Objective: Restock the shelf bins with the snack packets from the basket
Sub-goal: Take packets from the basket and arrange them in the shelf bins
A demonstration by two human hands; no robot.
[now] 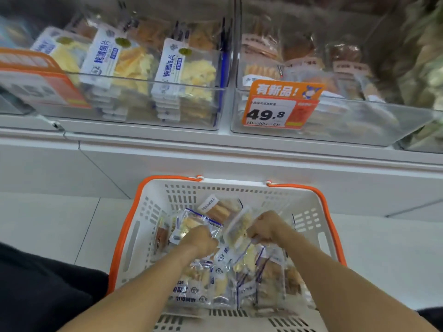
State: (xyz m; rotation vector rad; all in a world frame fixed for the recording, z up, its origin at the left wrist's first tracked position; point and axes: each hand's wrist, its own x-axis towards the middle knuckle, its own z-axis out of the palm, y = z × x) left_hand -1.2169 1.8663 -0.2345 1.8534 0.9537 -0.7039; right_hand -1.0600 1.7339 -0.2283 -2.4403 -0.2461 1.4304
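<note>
Reaching into the basket (pixel 153 212), left hand (pixel 202 238) and right hand (pixel 265 227) seemingly curl fingers around snack packets (pixel 237 230), next needing lifting toward the shelf bins (pixel 143 116).

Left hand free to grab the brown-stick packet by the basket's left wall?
Probably not yet: the left hand already holds a clear snack packet. The brown-stick packet lies uncovered beside it.
</note>
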